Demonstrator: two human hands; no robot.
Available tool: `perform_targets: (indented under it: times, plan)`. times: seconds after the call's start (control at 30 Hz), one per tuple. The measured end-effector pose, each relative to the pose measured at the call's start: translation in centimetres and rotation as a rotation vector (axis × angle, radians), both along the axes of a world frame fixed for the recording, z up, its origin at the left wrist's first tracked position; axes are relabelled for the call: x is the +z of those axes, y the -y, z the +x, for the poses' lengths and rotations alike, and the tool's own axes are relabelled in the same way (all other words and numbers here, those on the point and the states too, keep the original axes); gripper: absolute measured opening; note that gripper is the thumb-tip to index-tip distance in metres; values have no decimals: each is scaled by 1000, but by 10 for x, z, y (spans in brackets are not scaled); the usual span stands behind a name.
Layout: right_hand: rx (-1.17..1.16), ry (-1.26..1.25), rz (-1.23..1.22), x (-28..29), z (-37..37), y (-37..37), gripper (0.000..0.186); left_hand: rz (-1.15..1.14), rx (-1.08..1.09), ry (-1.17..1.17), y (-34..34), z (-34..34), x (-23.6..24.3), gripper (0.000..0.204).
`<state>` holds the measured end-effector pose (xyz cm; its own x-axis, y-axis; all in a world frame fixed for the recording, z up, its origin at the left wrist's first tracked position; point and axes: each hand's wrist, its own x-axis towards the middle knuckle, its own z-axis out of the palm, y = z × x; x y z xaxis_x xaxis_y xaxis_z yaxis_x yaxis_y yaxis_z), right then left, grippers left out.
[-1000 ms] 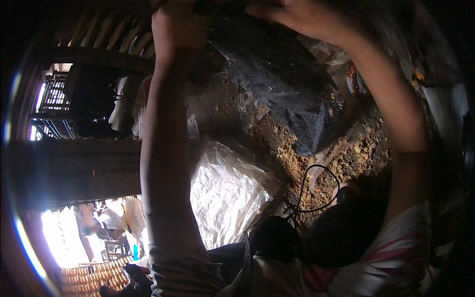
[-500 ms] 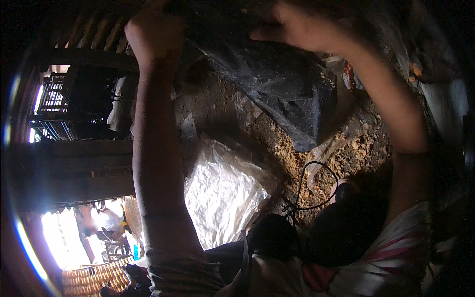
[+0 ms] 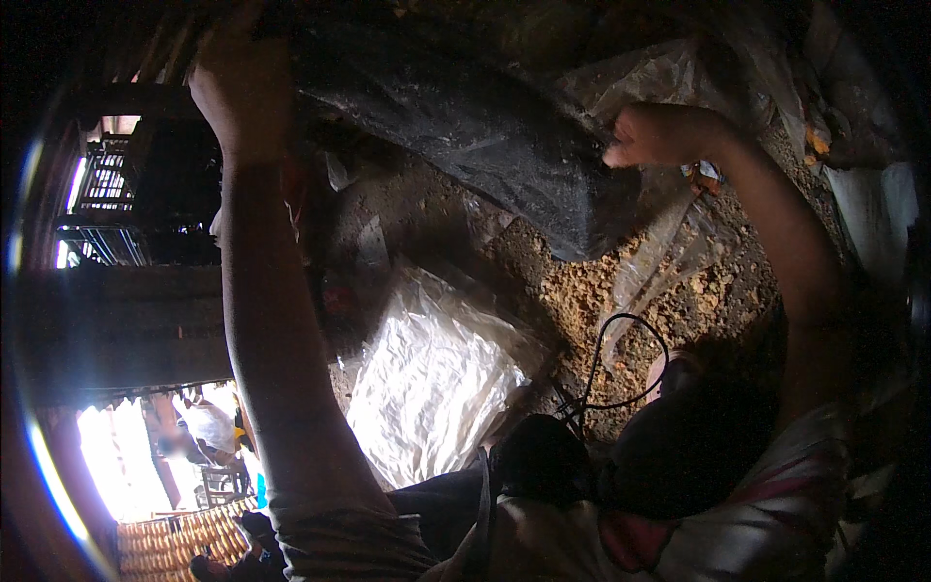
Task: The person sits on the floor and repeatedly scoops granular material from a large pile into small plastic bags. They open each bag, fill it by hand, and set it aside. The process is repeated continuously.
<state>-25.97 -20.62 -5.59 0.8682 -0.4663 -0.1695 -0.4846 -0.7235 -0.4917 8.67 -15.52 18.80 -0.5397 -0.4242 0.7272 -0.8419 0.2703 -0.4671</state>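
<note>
hands wider apart than a moment ago: right hand (image 3: 669,136) pinches the edge of the black plastic (image 3: 475,136); left hand (image 3: 242,92) shadowed, cannot tell its grip. plastic spans between them over crumb-strewn floor (image 3: 577,286), seemingly drawn out.

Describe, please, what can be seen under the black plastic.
Crumbly brown material shows beside the lower tip of the black plastic; whatever lies directly beneath is covered and cannot be seen.
</note>
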Motion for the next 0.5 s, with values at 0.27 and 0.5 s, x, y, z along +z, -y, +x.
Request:
perform_targets:
  times: [0.27, 0.5]
  plan:
    - [-251, 582, -128, 11, 16, -13, 53, -87, 36, 196, -20, -28, 21, 34]
    - [-242, -71, 87, -26, 9, -1, 60, -323, 522, 758, -28, -13, 55, 32]
